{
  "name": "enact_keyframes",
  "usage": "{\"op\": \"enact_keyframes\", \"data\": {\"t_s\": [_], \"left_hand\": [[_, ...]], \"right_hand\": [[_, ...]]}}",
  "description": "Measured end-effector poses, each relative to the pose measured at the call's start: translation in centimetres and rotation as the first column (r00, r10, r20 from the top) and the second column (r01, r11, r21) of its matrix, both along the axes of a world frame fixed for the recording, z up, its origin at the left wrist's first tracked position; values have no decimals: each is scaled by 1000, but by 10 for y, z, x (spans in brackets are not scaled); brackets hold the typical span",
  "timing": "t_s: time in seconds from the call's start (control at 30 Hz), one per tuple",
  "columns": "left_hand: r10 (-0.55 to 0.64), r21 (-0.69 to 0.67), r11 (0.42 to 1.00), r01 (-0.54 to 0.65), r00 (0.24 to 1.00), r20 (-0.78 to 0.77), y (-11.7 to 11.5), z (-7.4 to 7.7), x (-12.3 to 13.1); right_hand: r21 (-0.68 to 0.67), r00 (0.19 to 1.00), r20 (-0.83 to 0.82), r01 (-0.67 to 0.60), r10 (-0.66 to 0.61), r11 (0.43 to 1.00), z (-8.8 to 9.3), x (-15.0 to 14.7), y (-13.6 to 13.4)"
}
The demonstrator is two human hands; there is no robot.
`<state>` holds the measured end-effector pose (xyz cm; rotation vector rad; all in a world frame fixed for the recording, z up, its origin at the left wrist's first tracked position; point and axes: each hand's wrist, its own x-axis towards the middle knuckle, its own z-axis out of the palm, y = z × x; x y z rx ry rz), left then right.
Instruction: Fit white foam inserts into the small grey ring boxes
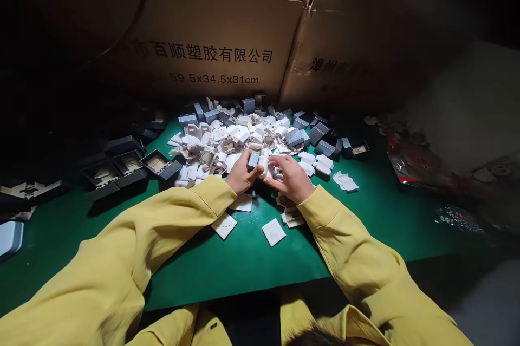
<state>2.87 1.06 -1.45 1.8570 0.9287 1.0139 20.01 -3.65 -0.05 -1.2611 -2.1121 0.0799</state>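
Observation:
My left hand is closed around a small grey box, held upright just above the green table. My right hand sits close beside it, fingers pinching a small white insert against the box. Both hands hover at the near edge of a heap of white card inserts. Yellow sleeves cover both arms.
Grey boxes lie scattered behind and right of the heap. Open dark boxes stand in a row at left. Loose white cards lie near my wrists. Large cardboard cartons wall off the back. Dark clutter sits at right.

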Motion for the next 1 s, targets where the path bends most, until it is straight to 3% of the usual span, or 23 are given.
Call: {"op": "enact_keyframes", "data": {"t_s": [0.33, 0.67, 0.83, 1.0], "left_hand": [[62, 7, 998, -61, 997, -53, -4, 4, -1], [131, -22, 991, -132, 990, -50, 0, -2, -1], [176, -50, 983, -178, 983, -49, 5, -6, -3], [169, -123, 979, -162, 985, 46, 7, -9, -3]], "right_hand": [[-84, 985, -158, 59, -72, 995, 0, -8, -3], [60, 989, 141, 29, -37, 998, -1, -8, -5], [91, 981, 193, -27, 9, 995, -5, -3, -2], [153, 978, 208, -41, 8, 987, -6, -2, 0]]}}
